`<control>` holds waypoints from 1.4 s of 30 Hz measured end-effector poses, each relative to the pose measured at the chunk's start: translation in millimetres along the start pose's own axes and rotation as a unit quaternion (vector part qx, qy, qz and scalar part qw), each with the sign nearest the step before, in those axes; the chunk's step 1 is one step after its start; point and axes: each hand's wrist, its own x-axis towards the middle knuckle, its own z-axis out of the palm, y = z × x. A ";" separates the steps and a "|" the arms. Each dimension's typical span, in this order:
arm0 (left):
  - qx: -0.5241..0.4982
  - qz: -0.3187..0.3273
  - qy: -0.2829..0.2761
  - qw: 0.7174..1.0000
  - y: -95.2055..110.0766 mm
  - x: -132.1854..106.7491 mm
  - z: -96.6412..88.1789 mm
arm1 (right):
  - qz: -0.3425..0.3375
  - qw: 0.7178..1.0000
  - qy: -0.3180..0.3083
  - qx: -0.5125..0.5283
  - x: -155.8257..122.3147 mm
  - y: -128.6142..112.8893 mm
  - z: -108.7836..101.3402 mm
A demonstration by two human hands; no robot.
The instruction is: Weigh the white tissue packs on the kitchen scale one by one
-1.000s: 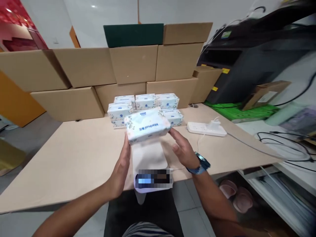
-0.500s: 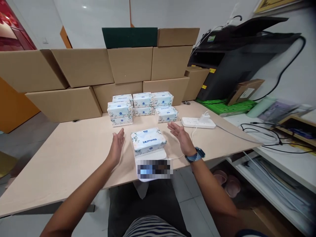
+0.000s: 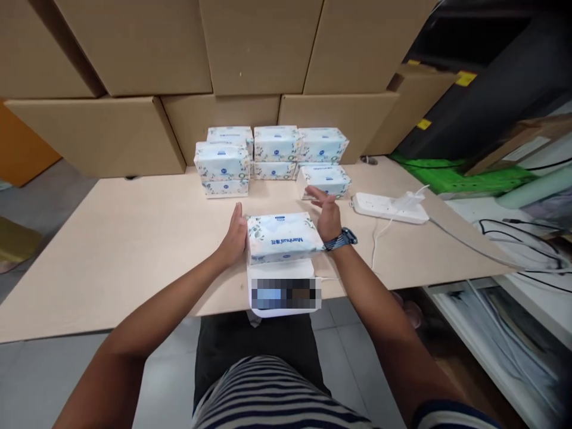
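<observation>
A white floral pack of tissues [image 3: 286,235] with blue lettering is over the back part of a white scale [image 3: 281,269], whose display is blurred out. My left hand [image 3: 235,235] lies along the pack's left end, fingers stretched forward, palm against it. At the right end my right hand [image 3: 329,217], with a watch on its wrist, presses inward with the heel of the palm, its fingers pointing away. Between them the two hands clasp the pack. Whether it is raised off the scale, I cannot tell.
Behind stand stacked tissue packs [image 3: 223,161], with a lower pack [image 3: 326,179] just beyond my right hand. A white power strip [image 3: 388,208] with a plug and cables lies at right. Cardboard boxes [image 3: 250,47] form a wall at the table's back.
Both hands have closed in from the sides onto the tissue pack. The pack now sits straighter and a little further right over the scale. My view has tilted down.
</observation>
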 end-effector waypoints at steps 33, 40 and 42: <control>-0.133 -0.004 0.056 0.989 -6.7 9.7 7.5 | 0.027 0.999 -0.014 -0.026 -1.1 -11.3 -0.5; -0.134 -0.018 0.056 0.989 -4.9 9.7 8.0 | 0.040 0.999 -0.024 -0.018 -2.0 -10.3 -0.5; -0.139 -0.016 0.062 0.988 -4.8 10.7 7.4 | 0.050 0.998 -0.031 -0.006 -0.7 -9.8 -2.2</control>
